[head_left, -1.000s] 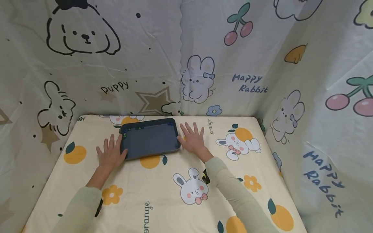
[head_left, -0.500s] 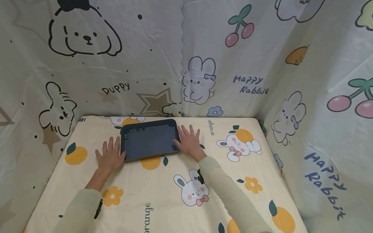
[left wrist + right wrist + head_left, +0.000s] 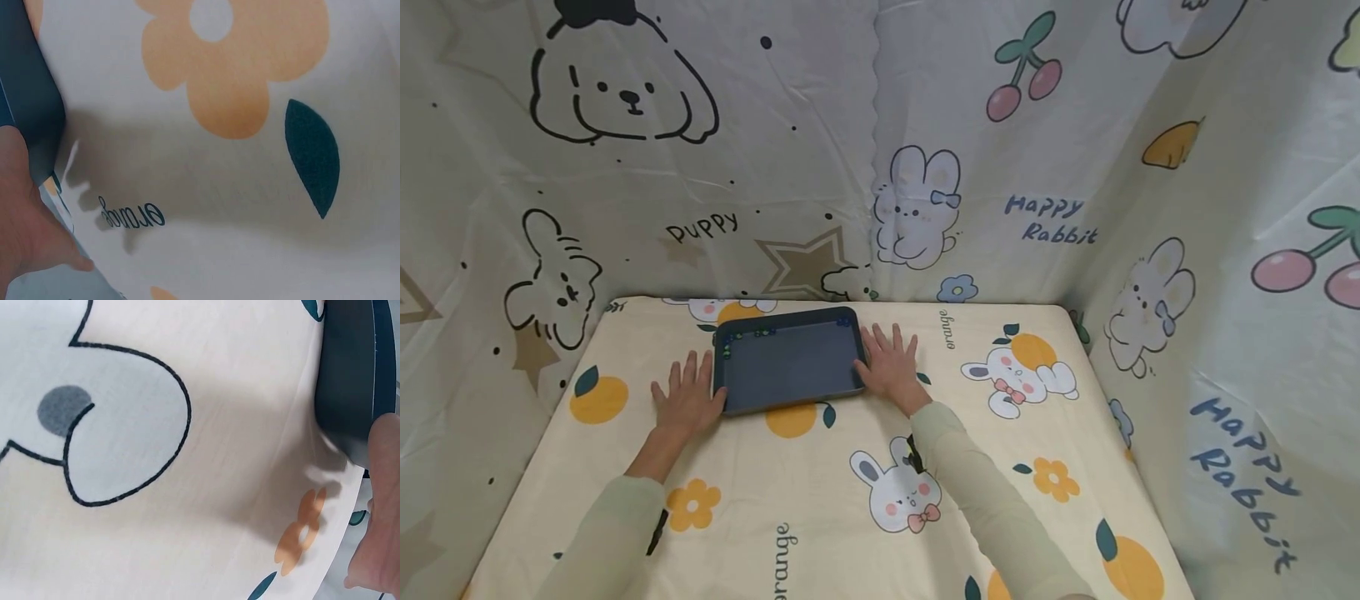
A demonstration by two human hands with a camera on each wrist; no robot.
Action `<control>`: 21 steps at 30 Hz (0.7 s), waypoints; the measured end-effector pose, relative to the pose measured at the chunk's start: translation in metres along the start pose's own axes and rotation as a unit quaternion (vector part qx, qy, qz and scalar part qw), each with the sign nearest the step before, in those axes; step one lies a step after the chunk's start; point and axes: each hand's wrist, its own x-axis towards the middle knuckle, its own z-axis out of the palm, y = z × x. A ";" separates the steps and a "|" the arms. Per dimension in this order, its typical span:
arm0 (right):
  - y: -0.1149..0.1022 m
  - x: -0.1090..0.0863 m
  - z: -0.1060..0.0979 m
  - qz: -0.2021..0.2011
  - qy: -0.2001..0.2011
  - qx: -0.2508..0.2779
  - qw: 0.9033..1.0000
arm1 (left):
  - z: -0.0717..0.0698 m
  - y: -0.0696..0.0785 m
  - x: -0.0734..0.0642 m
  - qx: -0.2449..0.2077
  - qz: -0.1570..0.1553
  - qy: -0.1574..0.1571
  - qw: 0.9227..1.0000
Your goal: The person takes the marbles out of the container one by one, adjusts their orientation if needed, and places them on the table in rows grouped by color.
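Observation:
A dark blue-grey rectangular tray (image 3: 793, 367) lies flat near the far side of the table, slightly turned. Small green and blue specks show along its inner far edge; too small to tell what they are. At its left end is my left hand (image 3: 687, 398), fingers spread and straight, thumb at the near left corner. My right hand (image 3: 889, 367) stands at the other end in the same way, thumb against the rim. In the left wrist view, part of the hand (image 3: 34, 231) meets the tray wall (image 3: 31, 94). The right wrist view shows the right hand (image 3: 382, 512) touching the tray's corner.
A cream cloth (image 3: 820, 492) printed with oranges, rabbits and flowers covers the table. White printed curtains (image 3: 820, 150) close off the back and both sides, the back one just behind the tray.
My right hand has shifted slightly left against the tray's right end. The left hand and the tray stay nearly where they were; the head view has drifted a little.

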 end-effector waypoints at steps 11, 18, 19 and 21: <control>0.007 0.005 0.009 -0.005 -0.028 0.012 1.000 | 0.000 -0.001 0.001 0.019 0.013 -0.001 1.000; 0.006 0.005 0.008 -0.005 -0.029 0.003 1.000 | 0.003 0.000 0.000 0.030 0.023 -0.001 0.999; 0.006 0.005 0.008 -0.006 -0.030 0.001 1.000 | 0.003 0.000 0.000 0.033 0.025 -0.001 0.999; 0.006 0.005 0.008 -0.008 -0.030 -0.005 1.000 | 0.003 0.001 -0.001 0.040 0.027 0.004 0.999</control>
